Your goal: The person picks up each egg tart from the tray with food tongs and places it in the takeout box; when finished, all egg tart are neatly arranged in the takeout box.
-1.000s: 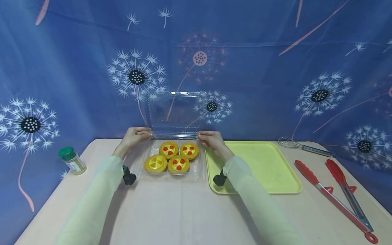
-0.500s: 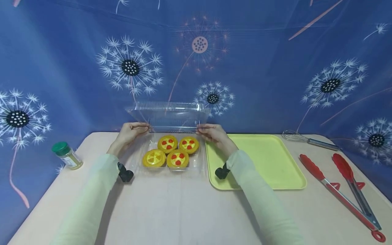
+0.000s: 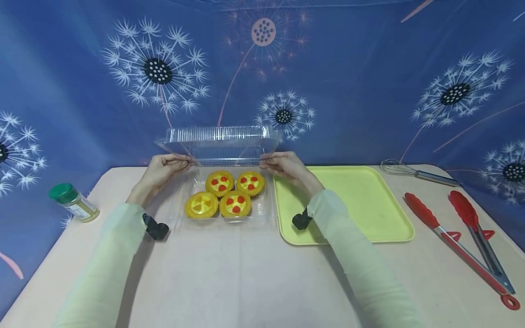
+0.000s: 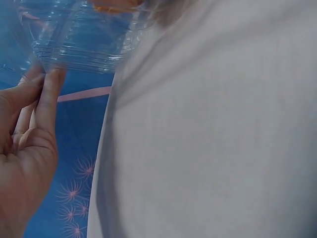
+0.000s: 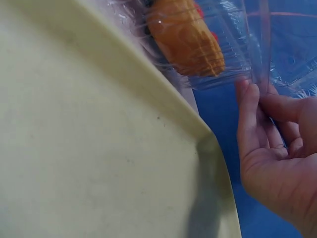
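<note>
A clear plastic clamshell container sits on the table with several yellow tarts inside, most topped with red pieces. Its clear lid is raised at the back and leans forward, its ridged side facing me. At the lid's left corner, my left hand pinches the plastic edge between thumb and fingers. My right hand does the same at the right corner, as the right wrist view also shows. In that view an orange-brown tart shows through the container wall, near the right fingertips.
A yellow tray lies right of the container, under my right forearm. Farther right are a whisk and red-tipped tongs. A green-capped shaker jar stands at the left. Behind the table hangs a blue dandelion-print cloth.
The lid has swung from nearly upright to leaning forward, both hands still pinching its corners. The head view has tilted down a little, shifting the scene upward.
</note>
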A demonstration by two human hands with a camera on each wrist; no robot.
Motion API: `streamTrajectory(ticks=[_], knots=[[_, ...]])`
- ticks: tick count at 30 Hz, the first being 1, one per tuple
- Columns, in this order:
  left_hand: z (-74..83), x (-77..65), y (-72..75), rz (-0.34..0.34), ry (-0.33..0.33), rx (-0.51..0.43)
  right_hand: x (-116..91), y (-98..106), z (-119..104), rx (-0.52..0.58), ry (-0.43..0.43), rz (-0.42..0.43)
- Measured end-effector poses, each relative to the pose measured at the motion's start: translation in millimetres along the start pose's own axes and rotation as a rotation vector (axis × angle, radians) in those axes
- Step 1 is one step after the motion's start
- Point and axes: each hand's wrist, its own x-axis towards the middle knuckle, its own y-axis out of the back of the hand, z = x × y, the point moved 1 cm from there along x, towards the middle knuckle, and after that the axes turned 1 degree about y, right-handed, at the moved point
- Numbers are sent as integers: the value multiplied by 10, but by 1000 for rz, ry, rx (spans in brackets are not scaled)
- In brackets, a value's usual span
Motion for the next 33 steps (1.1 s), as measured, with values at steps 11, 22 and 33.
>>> streamTrajectory(ticks=[11, 22, 33], knots=[[105, -71, -9, 71, 87, 450, -9, 17, 4, 26, -13, 29], [134, -186, 15, -23, 192, 400, -68, -56, -2, -36, 49, 52], [218, -604, -108, -120, 117, 509, -509, -139, -38, -383, 100, 72]])
